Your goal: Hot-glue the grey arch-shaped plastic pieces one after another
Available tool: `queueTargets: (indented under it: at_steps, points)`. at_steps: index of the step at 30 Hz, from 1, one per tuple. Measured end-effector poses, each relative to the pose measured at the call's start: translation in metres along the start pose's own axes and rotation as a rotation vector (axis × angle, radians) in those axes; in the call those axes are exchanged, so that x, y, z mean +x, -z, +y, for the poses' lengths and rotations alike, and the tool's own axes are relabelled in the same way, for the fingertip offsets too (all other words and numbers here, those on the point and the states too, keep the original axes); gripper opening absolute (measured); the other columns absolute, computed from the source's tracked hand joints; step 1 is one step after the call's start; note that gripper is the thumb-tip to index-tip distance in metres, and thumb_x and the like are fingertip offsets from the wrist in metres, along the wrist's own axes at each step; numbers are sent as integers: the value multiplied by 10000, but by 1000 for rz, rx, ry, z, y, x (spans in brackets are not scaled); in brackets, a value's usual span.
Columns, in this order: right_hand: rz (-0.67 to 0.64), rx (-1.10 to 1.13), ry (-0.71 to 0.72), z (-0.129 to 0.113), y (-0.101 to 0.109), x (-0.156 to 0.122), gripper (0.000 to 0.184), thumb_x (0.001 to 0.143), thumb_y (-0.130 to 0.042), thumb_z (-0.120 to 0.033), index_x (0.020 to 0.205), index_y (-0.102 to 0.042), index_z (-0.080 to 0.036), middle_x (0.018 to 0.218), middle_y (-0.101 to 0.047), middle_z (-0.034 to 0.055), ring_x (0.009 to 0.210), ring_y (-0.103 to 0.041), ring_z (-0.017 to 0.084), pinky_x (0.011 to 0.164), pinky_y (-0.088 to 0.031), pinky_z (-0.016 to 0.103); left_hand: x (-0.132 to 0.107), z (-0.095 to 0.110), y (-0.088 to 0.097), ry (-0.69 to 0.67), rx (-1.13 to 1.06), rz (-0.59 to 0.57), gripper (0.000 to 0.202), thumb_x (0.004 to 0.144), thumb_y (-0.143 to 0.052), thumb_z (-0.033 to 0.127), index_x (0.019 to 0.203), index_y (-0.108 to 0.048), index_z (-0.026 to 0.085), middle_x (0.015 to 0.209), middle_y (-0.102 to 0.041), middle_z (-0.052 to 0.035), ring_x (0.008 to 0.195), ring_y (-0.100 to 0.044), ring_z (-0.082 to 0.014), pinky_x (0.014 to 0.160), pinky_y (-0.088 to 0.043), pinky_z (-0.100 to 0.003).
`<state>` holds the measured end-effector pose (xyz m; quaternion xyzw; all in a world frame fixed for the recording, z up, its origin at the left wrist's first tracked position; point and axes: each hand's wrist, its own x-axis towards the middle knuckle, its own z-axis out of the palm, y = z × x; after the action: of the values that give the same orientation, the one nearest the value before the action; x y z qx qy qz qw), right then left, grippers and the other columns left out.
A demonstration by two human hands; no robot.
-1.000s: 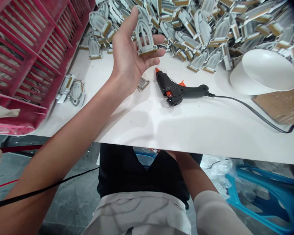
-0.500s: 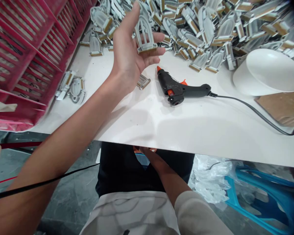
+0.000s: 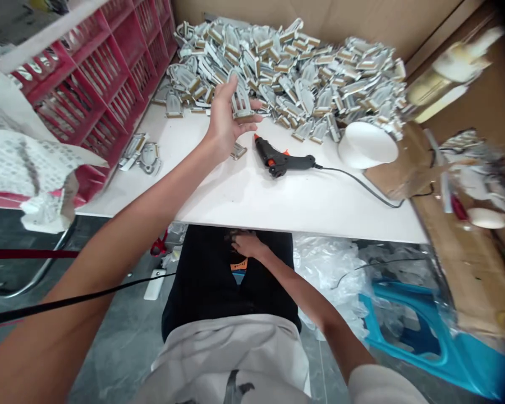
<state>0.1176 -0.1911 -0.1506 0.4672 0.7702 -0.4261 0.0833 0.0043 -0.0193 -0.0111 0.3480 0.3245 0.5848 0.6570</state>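
Observation:
My left hand (image 3: pixel 224 124) is raised palm-up over the white table (image 3: pixel 278 202), with a grey arch-shaped plastic piece (image 3: pixel 240 105) resting upright on its curled fingers. Just behind it lies a big pile of the same grey pieces (image 3: pixel 303 62). A black and orange glue gun (image 3: pixel 278 160) lies on its side just right of the hand. My right hand (image 3: pixel 244 245) sits below the table's front edge on my lap, fingers curled over something dark with an orange patch that I cannot make out.
A red slatted crate (image 3: pixel 88 84) stands at the left, with a patterned bag (image 3: pixel 25 163) in front of it. An upturned white bowl (image 3: pixel 366 146) sits right of the gun, whose cord (image 3: pixel 362 185) trails right. Cardboard (image 3: pixel 458 264) and a blue stool (image 3: pixel 425 342) are at the right.
The view has pulled back and up, showing more of the table. My right hand has drawn back from under the table edge onto my lap. The left hand still holds the piece.

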Motion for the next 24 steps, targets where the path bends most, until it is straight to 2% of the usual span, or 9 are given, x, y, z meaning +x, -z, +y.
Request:
queueTargets:
  at_steps: [3, 5, 7, 10, 12, 18, 20, 22, 24]
  points:
    - [52, 117, 117, -8, 24, -31, 334, 904, -430, -307, 1174, -566, -164, 1172, -597, 102, 1086, -537, 214, 931, -393, 346, 0, 1, 0, 38, -40, 10, 517, 742, -541, 558, 1165, -408, 294, 712, -641, -36, 716, -638, -234, 555, -406, -303]
    - [3, 294, 326, -19, 46, -69, 361, 897, -448, -360, 1193, -553, -182, 1131, -616, 65, 1031, -566, 158, 893, -424, 273, -3, 4, -2, 75, -67, 23, 496, 752, -529, 562, 1158, -404, 306, 711, -643, -28, 758, -632, -234, 559, -390, -294]
    - [-32, 387, 422, -36, 66, -106, 361, 903, -439, -360, 1191, -550, -173, 1093, -627, 58, 1000, -578, 138, 868, -440, 256, -8, 6, -3, 138, -107, 28, 537, 746, -475, 646, 1170, -386, 328, 707, -646, -14, 829, -612, -225, 581, -379, -293]
    - [147, 369, 439, -63, 82, -135, 343, 886, -480, -334, 1179, -549, -170, 1059, -627, 55, 967, -578, 133, 867, -445, 266, -12, 9, -2, 205, -166, -21, 630, 713, -300, 780, 1181, -363, 363, 701, -644, 13, 915, -571, -192, 647, -384, -296]
    - [245, 332, 449, -76, 85, -137, 352, 866, -517, -319, 1189, -536, -181, 1019, -627, 46, 937, -578, 131, 864, -449, 273, -10, 9, 0, 206, -178, -30, 645, 714, -271, 784, 1175, -376, 346, 703, -643, 4, 890, -576, -196, 664, -390, -309]
    - [369, 339, 593, -113, 90, -118, 451, 877, -484, -300, 1310, -393, -215, 977, -593, 24, 871, -568, 107, 830, -456, 251, -5, 12, 4, 211, -84, -41, 527, 694, -507, 613, 1141, -434, 343, 705, -657, -52, 794, -611, -281, 518, -393, -344]
    - [288, 281, 658, -130, 86, -108, 591, 835, -544, -347, 1366, -305, -246, 944, -590, 2, 812, -564, 102, 766, -463, 227, -8, 13, 5, 159, 36, -80, 438, 703, -571, 507, 1097, -457, 355, 676, -651, -24, 819, -595, -260, 507, -385, -325]
    - [119, 169, 731, -145, 72, -88, 745, 763, -611, -426, 1390, -247, -256, 863, -593, -22, 709, -552, 104, 647, -458, 212, -9, 13, 7, 100, 150, -141, 319, 733, -589, 407, 1021, -476, 329, 658, -640, 3, 814, -571, -217, 515, -372, -292]
    - [-86, 18, 807, -155, 47, -60, 718, 723, -608, -519, 1315, -358, -200, 787, -602, -13, 639, -545, 128, 520, -415, 220, -9, 10, 11, 77, 224, -183, 206, 779, -549, 359, 952, -467, 284, 662, -627, 13, 751, -552, -185, 520, -359, -270]
